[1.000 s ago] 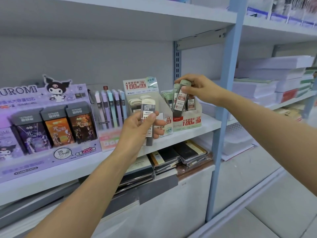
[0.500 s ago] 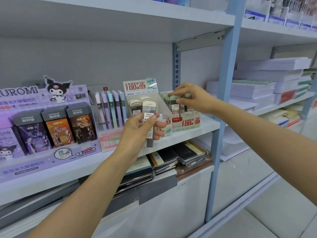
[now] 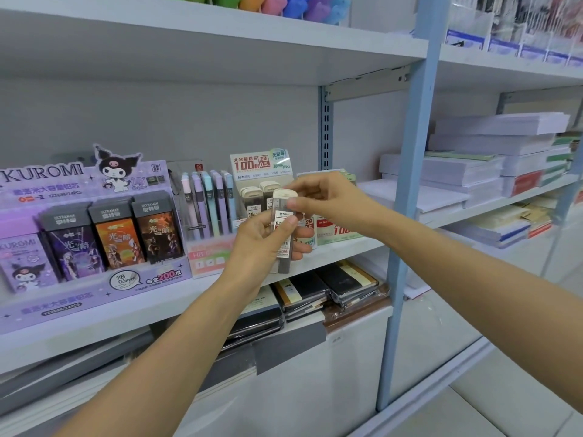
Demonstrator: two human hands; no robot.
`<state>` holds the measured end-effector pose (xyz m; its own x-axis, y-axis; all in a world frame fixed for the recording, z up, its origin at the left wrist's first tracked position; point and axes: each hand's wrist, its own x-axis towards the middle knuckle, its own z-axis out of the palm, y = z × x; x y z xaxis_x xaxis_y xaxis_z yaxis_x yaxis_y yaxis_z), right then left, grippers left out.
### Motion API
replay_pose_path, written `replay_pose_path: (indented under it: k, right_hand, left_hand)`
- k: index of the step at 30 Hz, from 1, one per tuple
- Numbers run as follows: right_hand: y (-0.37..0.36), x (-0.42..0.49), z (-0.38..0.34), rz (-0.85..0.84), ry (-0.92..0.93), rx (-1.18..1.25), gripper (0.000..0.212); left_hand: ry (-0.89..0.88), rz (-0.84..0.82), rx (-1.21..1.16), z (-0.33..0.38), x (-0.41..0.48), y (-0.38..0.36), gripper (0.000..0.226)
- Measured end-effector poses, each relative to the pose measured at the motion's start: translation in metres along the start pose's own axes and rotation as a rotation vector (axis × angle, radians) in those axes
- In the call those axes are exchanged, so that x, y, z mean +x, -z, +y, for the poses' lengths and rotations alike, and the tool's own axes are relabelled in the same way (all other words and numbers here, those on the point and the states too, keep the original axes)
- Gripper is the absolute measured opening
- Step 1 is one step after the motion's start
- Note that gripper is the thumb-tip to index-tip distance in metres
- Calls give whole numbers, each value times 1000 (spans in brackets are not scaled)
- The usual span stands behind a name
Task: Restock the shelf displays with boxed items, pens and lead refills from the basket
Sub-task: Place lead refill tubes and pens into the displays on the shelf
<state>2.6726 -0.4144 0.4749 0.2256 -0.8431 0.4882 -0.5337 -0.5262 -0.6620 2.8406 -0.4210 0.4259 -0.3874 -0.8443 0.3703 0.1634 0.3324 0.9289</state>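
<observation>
White shop shelves (image 3: 94,313) fill the wall in front of us, with a blue post (image 3: 407,184) standing up on the right side. We hold both hands up in front of the middle shelf. Our left hand (image 3: 262,244) grips a lead refill case (image 3: 279,212) around its lower half, with the thumb lying across the label. The case stands almost straight up, and its pale cap is at the top. Our right hand (image 3: 328,200) comes in from the right and pinches the top of the same case, with the thumb on its side and the fingers curled over the cap. The case is in the air, just in front of the 0.5 refill box (image 3: 262,171). More refills (image 3: 252,197) stand inside that box. Another refill box (image 3: 334,230) sits just to the right, partly hidden behind our right hand. A row of soft-coloured pens (image 3: 208,203) stands to the left of the boxes. Next to the pens is a big purple Kuromi display (image 3: 63,234) with dark boxes in it. Dark notebooks (image 3: 328,288) lie on the shelf below, and stacks of paper (image 3: 473,165) sit past the post
</observation>
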Motion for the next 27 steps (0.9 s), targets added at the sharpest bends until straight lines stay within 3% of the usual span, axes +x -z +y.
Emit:
replay_pose_path:
  k: [3, 8, 10, 13, 23, 27]
  right_hand:
    - [-3, 4, -3, -8, -1, 40, 21]
    - [17, 18, -1, 318, -7, 52, 21]
    - [21, 26, 1, 399, 5, 0, 22]
    - [18, 37, 5, 363, -3, -108, 15]
    - [-3, 57, 10, 274, 33, -318, 21]
    - [18, 60, 6, 367, 79, -345, 17]
  left_hand:
    - [-31, 28, 87, 3, -6, 5, 16]
    - [-412, 281, 851, 1, -11, 37, 29]
    - [-506, 279, 1103, -1, -14, 47, 34]
    - [-488, 177, 1407, -10, -18, 51, 49]
    - [-472, 116, 1534, -18, -18, 53, 58]
    - [-483, 122, 1528, -19, -17, 54, 59]
